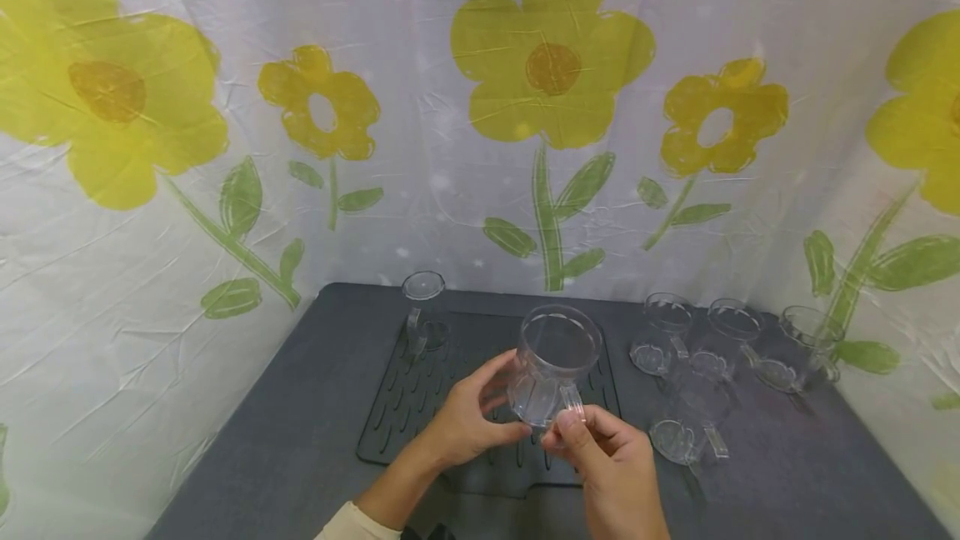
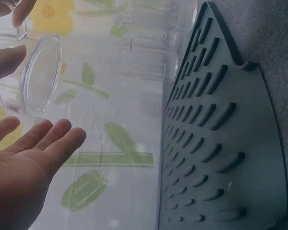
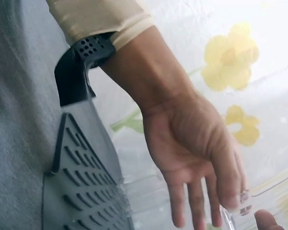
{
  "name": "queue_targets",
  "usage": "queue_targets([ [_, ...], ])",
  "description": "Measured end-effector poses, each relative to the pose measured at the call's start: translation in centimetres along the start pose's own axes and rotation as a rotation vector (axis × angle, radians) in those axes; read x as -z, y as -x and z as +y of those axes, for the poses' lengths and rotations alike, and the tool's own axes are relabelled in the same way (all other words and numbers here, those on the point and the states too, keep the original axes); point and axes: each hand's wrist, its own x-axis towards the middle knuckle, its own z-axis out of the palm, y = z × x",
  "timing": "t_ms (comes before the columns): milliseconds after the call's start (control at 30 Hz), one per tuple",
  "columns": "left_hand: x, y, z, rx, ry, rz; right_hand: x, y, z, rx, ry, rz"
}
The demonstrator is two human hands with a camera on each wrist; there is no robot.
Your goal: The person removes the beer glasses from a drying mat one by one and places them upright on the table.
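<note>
A clear mug (image 1: 561, 348) is held up over the dark drying mat (image 1: 390, 407) in the head view, slightly tilted. My right hand (image 1: 611, 457) pinches its handle between thumb and fingers. At the mug's left side is my left hand (image 1: 472, 415), its fingers spread around the wall and its thumb near the base. In the left wrist view those left fingers (image 2: 62, 143) extend fairly straight beside the mug's round end (image 2: 43, 76). From the right wrist view, the left hand (image 3: 187, 139) appears with long, loose fingers; firm contact cannot be told.
Another clear mug (image 1: 426, 315) stands at the mat's back left. Several more stand on the dark tabletop (image 1: 262, 448) to the right, one mug (image 1: 675, 440) nearer than the others. A flower-printed curtain (image 1: 420, 148) encloses the back and sides.
</note>
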Motion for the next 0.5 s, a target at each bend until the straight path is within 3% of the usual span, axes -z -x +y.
queue_targets([
  [333,1.7,0.9,0.0,-0.016,-0.044,0.059,0.7,-0.2,-1.7,0.016,0.109,0.053],
  [500,2.9,1.8,0.0,-0.041,-0.101,0.123,1.6,-0.4,-2.4,0.043,0.121,0.065],
])
